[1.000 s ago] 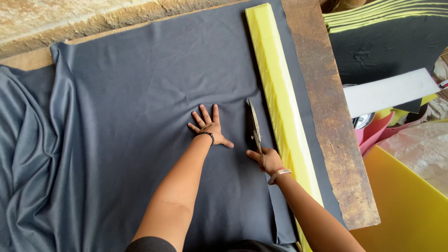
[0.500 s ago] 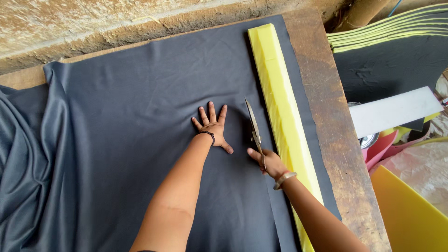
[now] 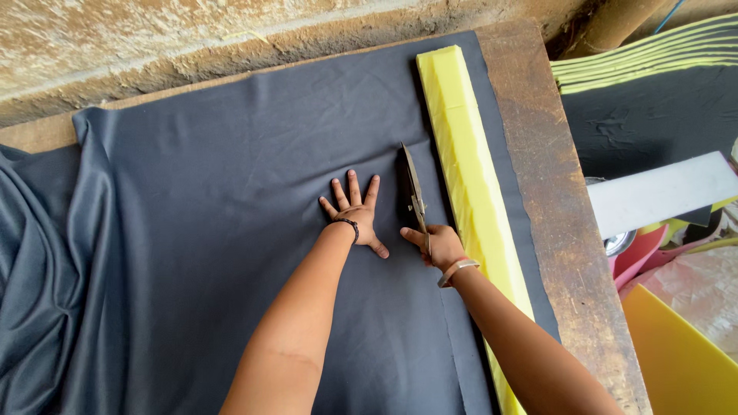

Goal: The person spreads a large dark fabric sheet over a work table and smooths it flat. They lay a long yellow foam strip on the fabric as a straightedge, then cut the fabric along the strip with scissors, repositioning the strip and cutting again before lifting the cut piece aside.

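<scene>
On grey cloth (image 3: 231,230): scissors (image 3: 413,192) point away, lengthwise.

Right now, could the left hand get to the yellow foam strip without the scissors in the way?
Probably not directly. The left hand lies flat on the cloth, and the right hand with the scissors sits between it and the foam strip; it would have to reach over.

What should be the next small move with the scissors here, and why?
Probably close the scissors and slide them forward along the yellow foam strip. The right hand holds them, blades in the dark fabric, with a slit behind and uncut cloth ahead. The left hand presses the fabric flat beside them.
</scene>
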